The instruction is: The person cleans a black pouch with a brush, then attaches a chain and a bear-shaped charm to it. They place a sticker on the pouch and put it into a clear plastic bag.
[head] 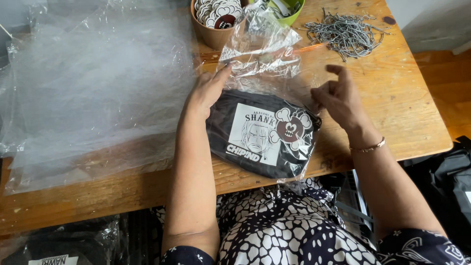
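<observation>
At the counter's near edge, the bagged black garment lies long axis left-right between both hands: left hand flat on its left end, fingers extended; right hand loosely curled, empty, just beside its right end.

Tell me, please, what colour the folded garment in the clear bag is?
Black garment, white print; head view.

Bagged garment on table (cup behind, plastic sheets left).
</observation>
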